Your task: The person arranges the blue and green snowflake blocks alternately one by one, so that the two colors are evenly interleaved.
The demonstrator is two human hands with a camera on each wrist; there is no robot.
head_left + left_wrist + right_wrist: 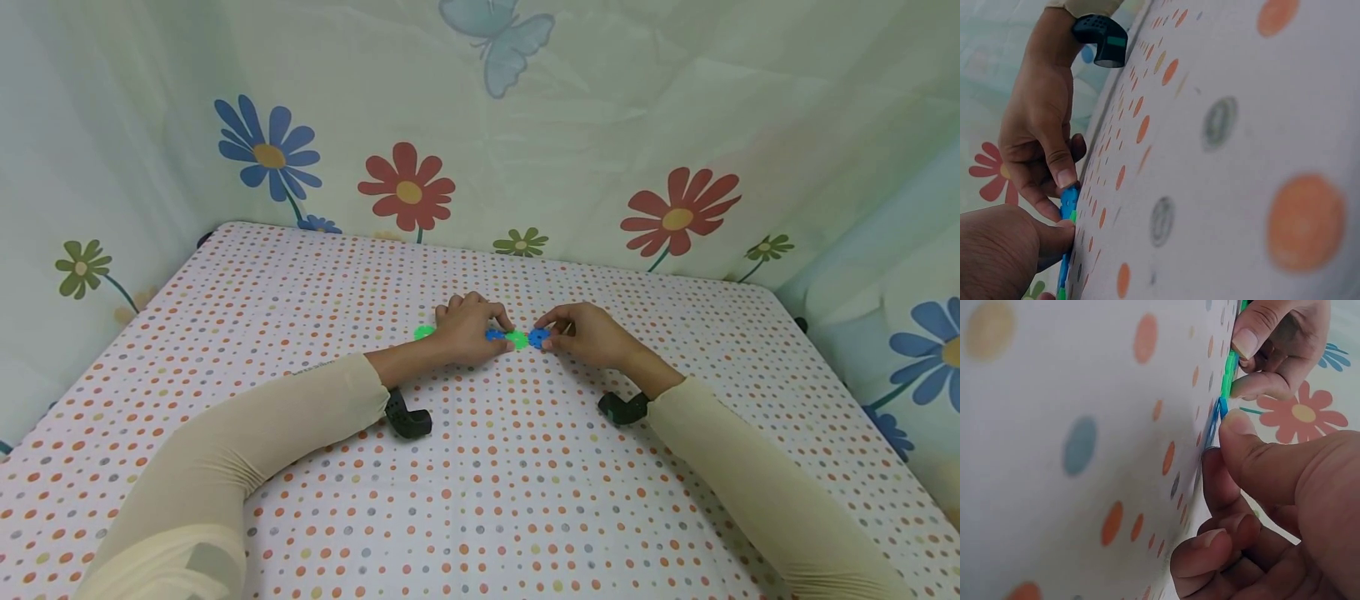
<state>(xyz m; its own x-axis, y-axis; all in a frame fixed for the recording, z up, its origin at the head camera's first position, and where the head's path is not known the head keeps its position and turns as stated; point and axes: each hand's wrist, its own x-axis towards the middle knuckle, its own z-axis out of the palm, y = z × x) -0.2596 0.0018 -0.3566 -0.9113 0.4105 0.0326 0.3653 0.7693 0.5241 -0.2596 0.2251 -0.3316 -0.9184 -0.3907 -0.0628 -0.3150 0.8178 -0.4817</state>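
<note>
Small notched plastic discs lie in a row on the dotted cloth, alternating green and blue. At the right end is a blue disc (538, 337), which my right hand (592, 335) pinches between thumb and fingers. It meets a green disc (517, 340), pinched by the thumb and finger of my left hand (471, 332). A second blue disc (495, 335) shows between the left thumb and finger. Beyond the left hand another green disc (424, 332) peeks out; the hand hides whatever lies between. In the right wrist view, the gripped blue disc (1223, 407) touches the green one (1229, 374) edge to edge.
The table (465, 500) is covered with a white cloth with coloured dots. Behind it hangs a curtain (570, 142) with printed flowers and a butterfly. A black wrist device (408, 417) sits at the left wrist, and another device (624, 408) at the right.
</note>
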